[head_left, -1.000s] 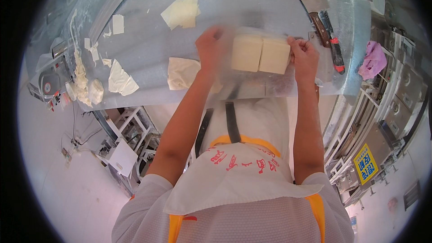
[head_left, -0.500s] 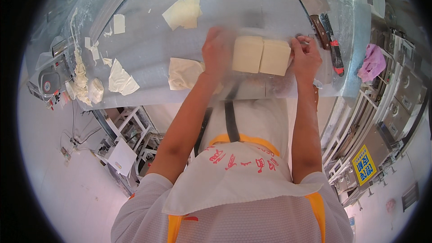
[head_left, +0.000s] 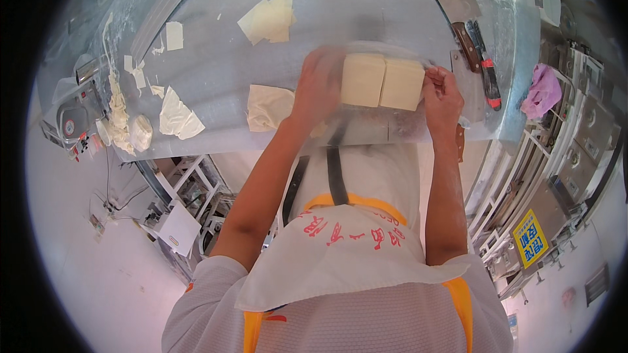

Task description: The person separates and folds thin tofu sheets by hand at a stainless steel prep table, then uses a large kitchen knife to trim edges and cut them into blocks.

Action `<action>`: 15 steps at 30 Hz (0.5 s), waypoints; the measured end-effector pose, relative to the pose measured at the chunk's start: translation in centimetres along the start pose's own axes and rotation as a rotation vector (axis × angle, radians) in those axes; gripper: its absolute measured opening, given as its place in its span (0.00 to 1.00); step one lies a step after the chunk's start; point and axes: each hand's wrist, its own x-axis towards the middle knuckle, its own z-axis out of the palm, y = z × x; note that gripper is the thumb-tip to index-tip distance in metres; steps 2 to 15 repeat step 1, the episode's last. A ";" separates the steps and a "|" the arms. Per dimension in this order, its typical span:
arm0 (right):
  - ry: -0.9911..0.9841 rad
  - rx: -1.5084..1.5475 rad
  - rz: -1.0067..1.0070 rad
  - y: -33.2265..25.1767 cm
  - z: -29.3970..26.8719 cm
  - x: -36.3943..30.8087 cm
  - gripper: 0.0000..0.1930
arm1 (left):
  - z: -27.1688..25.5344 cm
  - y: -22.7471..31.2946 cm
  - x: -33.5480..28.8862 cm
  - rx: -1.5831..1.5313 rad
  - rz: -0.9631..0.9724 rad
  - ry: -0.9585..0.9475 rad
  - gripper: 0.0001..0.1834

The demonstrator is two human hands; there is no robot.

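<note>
- Two pale square stacks of dough sheets [head_left: 383, 82] sit side by side, touching, on the steel worktop [head_left: 216, 59], close to its near edge.
- My left hand [head_left: 319, 85] presses against the left side of the stacks; it is blurred, so I cannot tell how its fingers are curled or whether they grip anything.
- My right hand [head_left: 443, 95] braces the right side, fingers bent against that face, closed on nothing that I can make out.
- Hands on opposite sides: I judge this squares the two stacks up and keeps them together.
- Just left of the stacks, by my left wrist, lies a crumpled dough sheet [head_left: 269, 107]; well beyond it, a folded scrap [head_left: 178, 115].
- Behind the stacks and to the left, loose flat sheets [head_left: 268, 19] lie apart from everything.
- Right of the stacks, a scraper with a red handle [head_left: 487, 72] lies near the worktop's right edge.
- Open steel lies behind the stacks; the near edge leaves little room towards me.
</note>
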 end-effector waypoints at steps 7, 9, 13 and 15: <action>0.001 0.001 0.001 0.0 0.0 0.0 0.13 | 0.0 0.0 0.0 0.000 0.001 -0.002 0.29; 0.001 0.001 0.001 0.0 0.0 0.0 0.13 | 0.0 0.0 0.0 0.000 0.001 -0.002 0.29; 0.001 0.001 0.001 0.0 0.0 0.0 0.13 | 0.0 0.0 0.0 0.000 0.001 -0.002 0.29; 0.001 0.001 0.001 0.0 0.0 0.0 0.13 | 0.0 0.0 0.0 0.000 0.001 -0.002 0.29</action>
